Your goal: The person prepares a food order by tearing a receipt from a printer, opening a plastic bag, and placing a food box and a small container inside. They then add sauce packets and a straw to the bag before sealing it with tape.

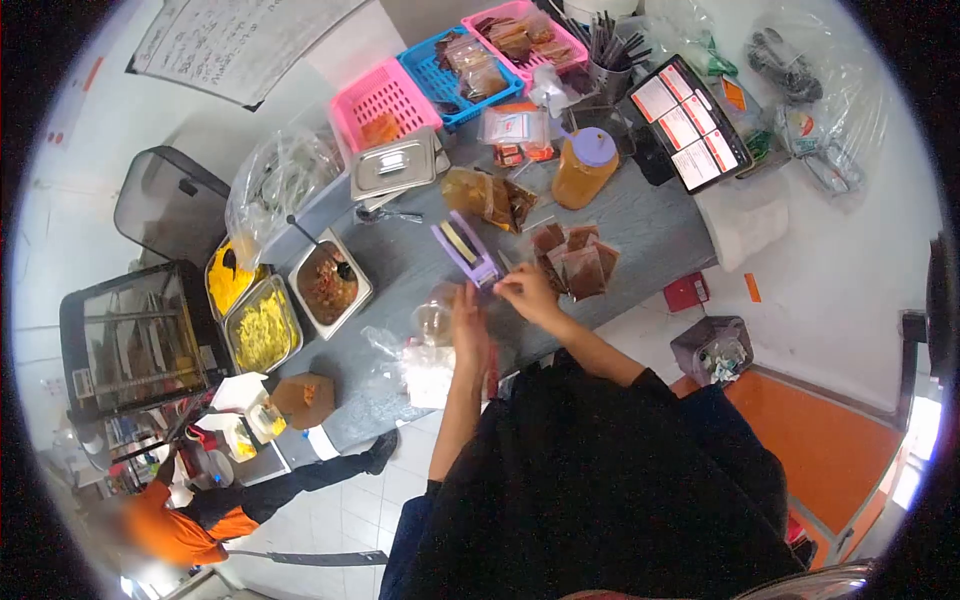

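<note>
A purple tape dispenser stands on the grey table in front of me. Close to its near end, my right hand has thumb and fingers pinched together; what they hold is too small to make out. My left hand, slightly blurred, points toward the dispenser's base, beside a clear plastic bag with brownish contents. White and clear plastic packaging lies at my left wrist. Right of the dispenser is a pile of flat clear packets filled with reddish-brown stuff.
A jar with a purple lid and a bag of brown food stand behind. Pink and blue baskets line the wall. Metal food pans sit left, a tablet right. Another person in orange is at lower left.
</note>
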